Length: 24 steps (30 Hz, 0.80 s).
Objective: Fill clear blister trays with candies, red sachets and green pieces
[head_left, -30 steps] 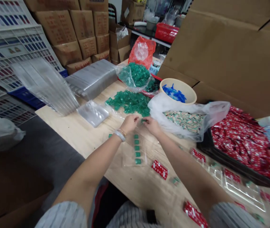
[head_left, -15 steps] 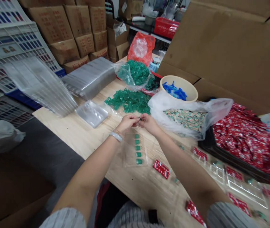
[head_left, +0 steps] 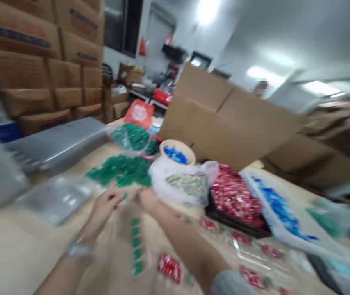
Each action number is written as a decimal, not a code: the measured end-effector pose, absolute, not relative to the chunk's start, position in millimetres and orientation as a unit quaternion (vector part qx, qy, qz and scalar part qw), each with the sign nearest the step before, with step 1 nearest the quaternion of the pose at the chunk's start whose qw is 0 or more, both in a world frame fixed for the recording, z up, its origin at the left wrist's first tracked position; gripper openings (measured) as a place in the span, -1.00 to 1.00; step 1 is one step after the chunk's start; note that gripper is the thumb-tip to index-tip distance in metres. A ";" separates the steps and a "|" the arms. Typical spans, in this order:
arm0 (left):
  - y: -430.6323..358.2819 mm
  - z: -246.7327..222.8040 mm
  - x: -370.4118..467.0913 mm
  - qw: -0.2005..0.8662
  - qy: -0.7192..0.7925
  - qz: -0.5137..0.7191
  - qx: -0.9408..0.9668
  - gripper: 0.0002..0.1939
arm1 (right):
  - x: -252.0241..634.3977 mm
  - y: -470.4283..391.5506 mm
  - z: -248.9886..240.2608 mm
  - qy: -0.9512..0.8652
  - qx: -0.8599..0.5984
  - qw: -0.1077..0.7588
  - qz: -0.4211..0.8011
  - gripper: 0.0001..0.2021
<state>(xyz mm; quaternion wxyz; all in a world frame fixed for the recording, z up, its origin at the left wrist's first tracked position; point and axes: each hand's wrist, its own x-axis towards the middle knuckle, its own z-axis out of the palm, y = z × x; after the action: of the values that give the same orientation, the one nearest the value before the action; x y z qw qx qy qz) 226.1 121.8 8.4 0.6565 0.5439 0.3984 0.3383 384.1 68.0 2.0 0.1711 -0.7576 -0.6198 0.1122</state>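
Observation:
Above the near part of the table, my left hand (head_left: 109, 205) pinches a small green piece (head_left: 124, 197) between thumb and finger. A short way to its right is my right hand (head_left: 146, 199), its fingers smeared by motion, so what they hold is unclear. Below both hands, several green pieces (head_left: 136, 242) lie in a straight row, in what looks like a clear plastic tray. Just beyond the hands spreads a loose heap of green pieces (head_left: 121, 170). A red-and-white patterned packet (head_left: 169, 267) lies to the right of the row.
Clear plastic sheets (head_left: 60, 198) lie at left. A white bag (head_left: 159, 174) of small printed pieces, a cream bowl (head_left: 190, 153) of blue parts and a dark tray (head_left: 235, 224) of red packets stand right. Behind rises a cardboard sheet (head_left: 212, 123). A person's head (head_left: 260, 88) shows beyond.
My view has swung up and to the right, and the picture is blurred. The hands, together before, are now apart, with the green piece in the left.

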 end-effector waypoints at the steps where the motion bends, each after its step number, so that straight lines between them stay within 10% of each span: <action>1: 123.5 0.3 225.6 0.659 0.408 0.330 0.539 -0.68 | 384.9 71.0 -2.4 -0.602 -0.774 0.167 0.101 -0.89; 14: 104.9 17.2 244.4 0.775 0.363 0.296 0.424 -0.52 | 351.5 80.6 17.2 -0.466 -0.741 0.455 0.164 -0.75; 24: 90.8 -12.3 217.4 0.803 0.340 0.277 0.403 -0.66 | 320.9 33.2 25.6 -0.588 -0.641 0.440 0.224 -0.78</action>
<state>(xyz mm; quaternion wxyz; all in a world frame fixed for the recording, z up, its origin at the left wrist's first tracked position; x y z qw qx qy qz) 217.4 90.8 -12.3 0.8034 0.4032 0.3397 0.2768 320.9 33.2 25.6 0.4397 -0.6412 -0.5876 0.2242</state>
